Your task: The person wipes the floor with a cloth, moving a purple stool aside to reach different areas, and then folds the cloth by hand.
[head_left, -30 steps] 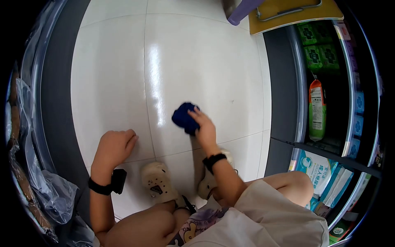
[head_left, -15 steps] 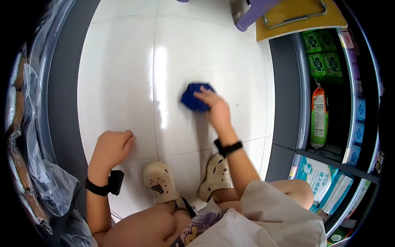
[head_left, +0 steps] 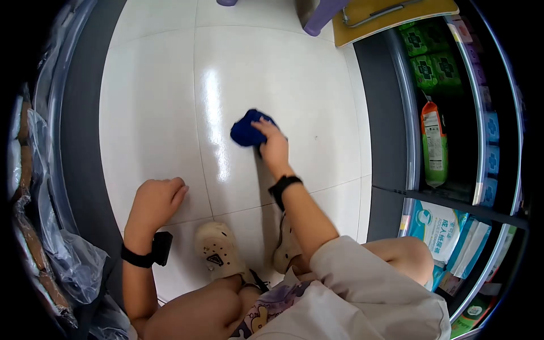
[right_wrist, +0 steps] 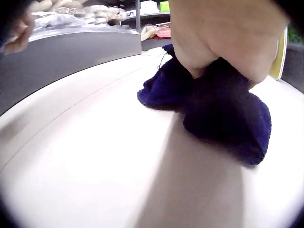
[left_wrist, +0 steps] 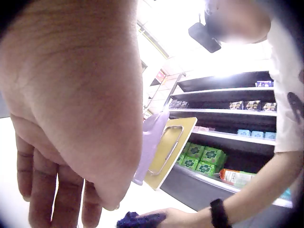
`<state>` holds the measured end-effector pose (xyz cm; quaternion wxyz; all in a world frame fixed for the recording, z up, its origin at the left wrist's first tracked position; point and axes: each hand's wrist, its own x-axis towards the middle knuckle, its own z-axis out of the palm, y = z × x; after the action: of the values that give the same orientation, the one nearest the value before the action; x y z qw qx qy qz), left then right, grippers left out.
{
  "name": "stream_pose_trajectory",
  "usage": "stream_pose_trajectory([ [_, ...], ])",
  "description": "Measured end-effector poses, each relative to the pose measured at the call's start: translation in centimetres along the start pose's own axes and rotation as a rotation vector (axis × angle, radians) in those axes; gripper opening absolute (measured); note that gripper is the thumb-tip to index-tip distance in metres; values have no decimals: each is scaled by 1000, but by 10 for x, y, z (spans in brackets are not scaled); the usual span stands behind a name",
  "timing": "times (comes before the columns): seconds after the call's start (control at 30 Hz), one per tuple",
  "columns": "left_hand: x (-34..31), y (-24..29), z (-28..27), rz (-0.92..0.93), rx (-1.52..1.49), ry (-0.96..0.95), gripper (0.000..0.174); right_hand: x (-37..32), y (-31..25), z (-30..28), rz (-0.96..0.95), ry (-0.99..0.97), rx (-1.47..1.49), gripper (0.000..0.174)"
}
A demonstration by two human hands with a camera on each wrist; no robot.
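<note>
Ahead of the cream clog (head_left: 218, 249), the right hand (head_left: 273, 148) grips the blue cloth (head_left: 243, 129) on the tiled floor (head_left: 158, 85). The left hand (head_left: 156, 201) rests loose and empty beside the clog. Even pressure and overlapping strokes should serve best.

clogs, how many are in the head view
2. One cream clog stands on the floor just below and right of the left hand. The other clog is to its right, partly hidden by the right arm.

Chinese print on white-teal pack (head_left: 439, 229) and orange pouch (head_left: 433, 147), too small to read; cross signs on green packs (head_left: 430, 62)
</note>
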<state>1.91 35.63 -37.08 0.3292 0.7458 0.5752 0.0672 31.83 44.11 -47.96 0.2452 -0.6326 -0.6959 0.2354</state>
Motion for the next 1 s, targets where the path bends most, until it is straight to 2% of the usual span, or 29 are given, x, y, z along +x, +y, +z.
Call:
stream_pose_trajectory([
  [0.1, -4, 5, -3, 12, 1, -5, 20, 54, 27, -14, -51, -19, -33, 59],
  [0.2, -11, 10, -8, 7, -19, 23, 21, 97, 38, -45, 232, -316, 190, 51],
  [0.23, -13, 10, -11, 3, -9, 26, 20, 110, 37, -64, 142, -361, 126, 48],
  [0.27, -16, 11, -12, -5, -3, 27, 20, 121, 45, -81, -6, -362, 224, 48],
  [0.3, -19, 12, -12, -13, 0, 24, 20, 129, 36, -107, 24, -405, 247, 48],
  [0.33, -22, 11, -11, -4, 3, 46, 20, 133, 21, -136, 147, -450, 287, 48],
  [0.4, -25, 10, -9, 33, 14, 93, 19, 133, -4, -189, 295, -457, 350, 48],
  [0.47, -25, 8, -6, -5, 12, 82, 18, 126, -17, -239, 241, -464, 294, 48],
  [0.6, -13, 20, -7, -23, 26, 17, 19, 105, 18, -327, 360, -376, 282, 50],
  [0.7, -3, 33, -5, 8, 56, -27, 19, 50, 45, -354, 492, -204, 332, 50],
  [0.83, 10, 50, 1, 48, 103, -58, 19, -34, 119, -329, 642, 73, 172, 47],
  [0.9, 15, 56, 3, 61, 144, -88, 19, -86, 220, -293, 581, 145, 58, 46],
  [0.97, 16, 64, -1, 54, 155, -147, 18, -119, 229, -246, 786, 80, -306, 51],
  [1.0, 15, 65, -3, 41, 167, -173, 18, -139, 231, -218, 653, 254, -291, 54],
])
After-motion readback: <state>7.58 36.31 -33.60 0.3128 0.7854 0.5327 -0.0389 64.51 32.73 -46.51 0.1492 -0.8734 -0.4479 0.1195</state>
